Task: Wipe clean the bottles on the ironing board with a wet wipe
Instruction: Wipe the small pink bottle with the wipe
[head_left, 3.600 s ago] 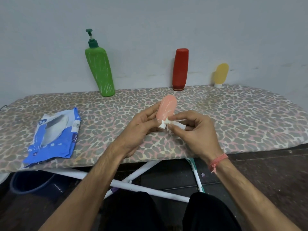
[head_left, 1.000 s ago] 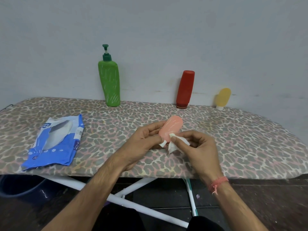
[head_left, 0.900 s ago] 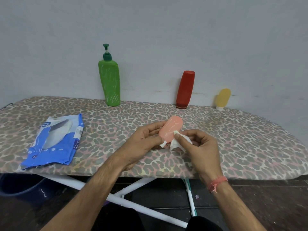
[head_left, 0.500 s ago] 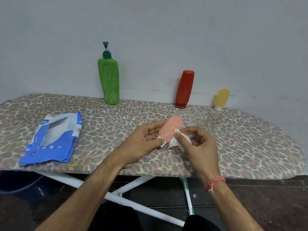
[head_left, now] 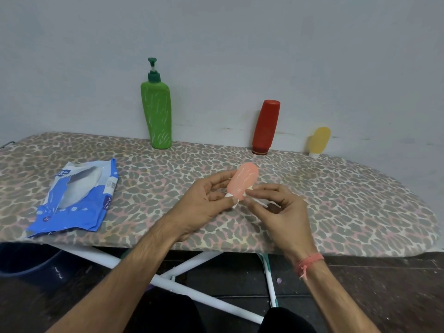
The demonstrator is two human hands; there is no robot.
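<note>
My left hand (head_left: 206, 203) grips a small pink bottle (head_left: 242, 182) near its white cap, holding it tilted above the leopard-print ironing board (head_left: 348, 200). My right hand (head_left: 278, 207) pinches a white wet wipe (head_left: 249, 188) against the bottle's lower right side; most of the wipe is hidden by my fingers. At the back of the board, against the wall, stand a green pump bottle (head_left: 157, 114), a red bottle (head_left: 266, 127) on its cap and a small yellow bottle (head_left: 319, 141) on its cap.
A blue wet-wipe packet (head_left: 77, 200) lies flat on the left of the board. Under the board are white crossed legs (head_left: 192, 284) and a dark blue bucket (head_left: 28, 263) at the lower left. A grey wall rises directly behind the bottles.
My right hand has slid the wipe from the bottle's middle down to its lower side near the cap. The left hand keeps its hold on the pink bottle.
</note>
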